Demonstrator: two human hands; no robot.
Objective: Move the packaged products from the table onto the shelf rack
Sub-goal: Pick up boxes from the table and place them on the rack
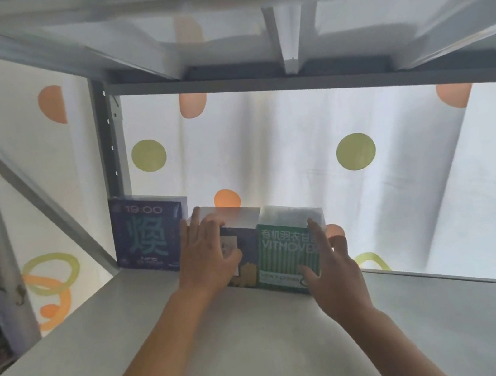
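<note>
**A:** What does the head view show?

**B:** A grey shelf board (267, 348) of a metal rack, seen from close above; both bare forearms reach forward across it to three boxes standing upright along its back edge; behind them hangs a white curtain (299, 146) with orange and green dots.

**A:** Which boxes, and where?

**B:** At the far left a dark blue box (148, 234) printed "19:00" stands against the grey upright post (110, 138); just to its right stands a purple box (247, 253), mostly covered by a hand; touching that on its right is a green box (287, 253) printed "VITMOVE"; the last two stand side by side, slightly tilted in the frame.

**A:** How do the hands lie?

**B:** The left hand (207, 257) lies flat against the front of the purple box; its fingers are straight and close together, their tips reaching the box's top edge. The right hand (329, 267) is at the green box; its fingers are spread, the index finger pointing up along the box's right edge and the thumb touching the lower front; whether it grips or merely touches, I cannot tell.

**A:** Anything else?

**B:** The underside of the shelf above (280, 34) fills the top; blurred clutter sits at the far left.
</note>
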